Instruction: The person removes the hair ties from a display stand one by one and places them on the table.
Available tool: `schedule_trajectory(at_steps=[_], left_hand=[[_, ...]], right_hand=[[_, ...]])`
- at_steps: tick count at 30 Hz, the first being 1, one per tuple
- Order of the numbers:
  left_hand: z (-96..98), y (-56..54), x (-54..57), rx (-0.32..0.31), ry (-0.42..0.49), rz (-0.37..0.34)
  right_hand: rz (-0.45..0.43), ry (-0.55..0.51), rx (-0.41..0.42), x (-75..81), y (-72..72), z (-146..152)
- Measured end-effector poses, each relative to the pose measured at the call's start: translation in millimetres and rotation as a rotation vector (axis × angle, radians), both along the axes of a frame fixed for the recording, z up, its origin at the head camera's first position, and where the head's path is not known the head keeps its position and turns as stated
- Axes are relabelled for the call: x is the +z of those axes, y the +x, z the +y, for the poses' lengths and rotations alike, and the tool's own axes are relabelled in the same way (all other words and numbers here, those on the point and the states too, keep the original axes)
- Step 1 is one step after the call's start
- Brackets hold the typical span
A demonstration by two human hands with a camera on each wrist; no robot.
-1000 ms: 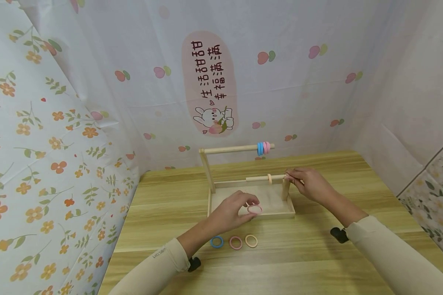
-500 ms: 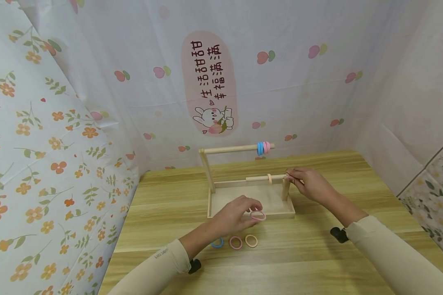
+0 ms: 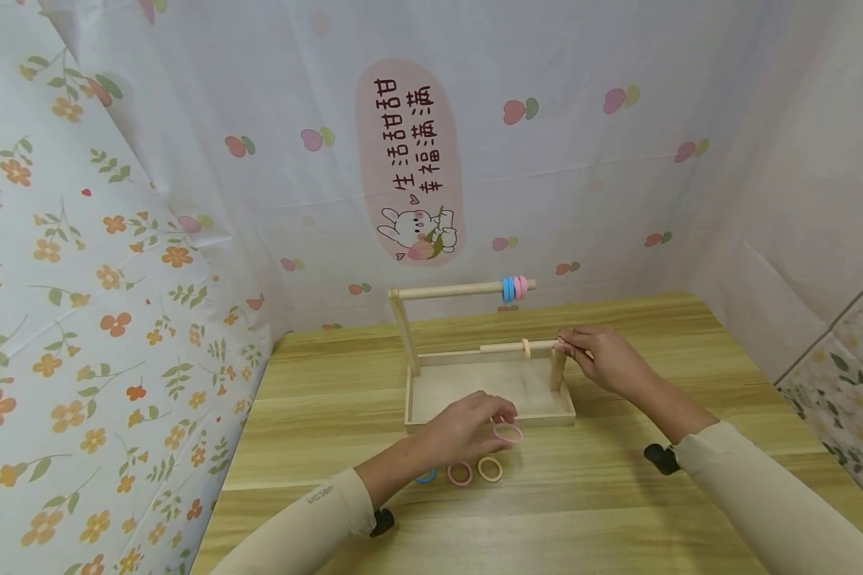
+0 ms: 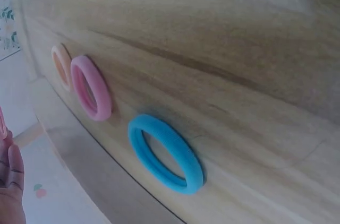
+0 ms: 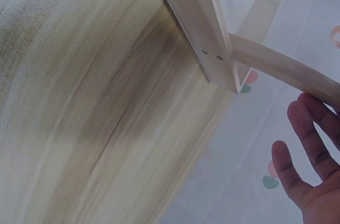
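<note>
My left hand (image 3: 467,427) pinches a pink hair tie (image 3: 511,442) between thumb and fingers, in front of the tray of a wooden stand (image 3: 405,331). At the stand's right side, the fingers of my right hand (image 3: 604,359) grip the top of the short post, where the lower rod (image 3: 499,348) ends. A pale yellow hair tie (image 3: 526,349) hangs on that rod. Near the free end of the upper rod (image 3: 446,292) sit blue hair ties (image 3: 507,290) and pink hair ties (image 3: 521,287). In the right wrist view, fingertips (image 5: 305,104) lie against the post (image 5: 281,67).
On the table in front of the stand lie a blue hair tie (image 4: 183,149), a pink one (image 4: 101,91) and a pale yellow one (image 4: 65,57), in a row. My left wrist partly covers the blue one in the head view. A patterned curtain (image 3: 582,200) hangs behind the table.
My left hand has come nearer to me and slightly right with the pink hair tie, away from the tray. The right hand has kept its place on the stand.
</note>
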State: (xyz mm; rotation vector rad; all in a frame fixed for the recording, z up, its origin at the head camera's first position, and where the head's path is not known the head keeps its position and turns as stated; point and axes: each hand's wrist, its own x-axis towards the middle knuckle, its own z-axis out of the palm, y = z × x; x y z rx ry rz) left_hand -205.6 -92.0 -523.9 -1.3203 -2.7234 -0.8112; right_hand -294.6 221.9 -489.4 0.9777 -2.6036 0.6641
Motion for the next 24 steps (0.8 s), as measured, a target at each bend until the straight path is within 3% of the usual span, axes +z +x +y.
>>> schedule_trajectory(at_steps=[9,24], left_hand=[[6.7,2.4,-5.0,-0.008,-0.066,-0.011],[13.3,7.7,-7.1,-0.081,-0.154,-0.011]], right_hand=[[0.015,0.006,0.005,-0.7,0.0,1],[0.014,0.019,-0.01,-0.7,0.9,1]])
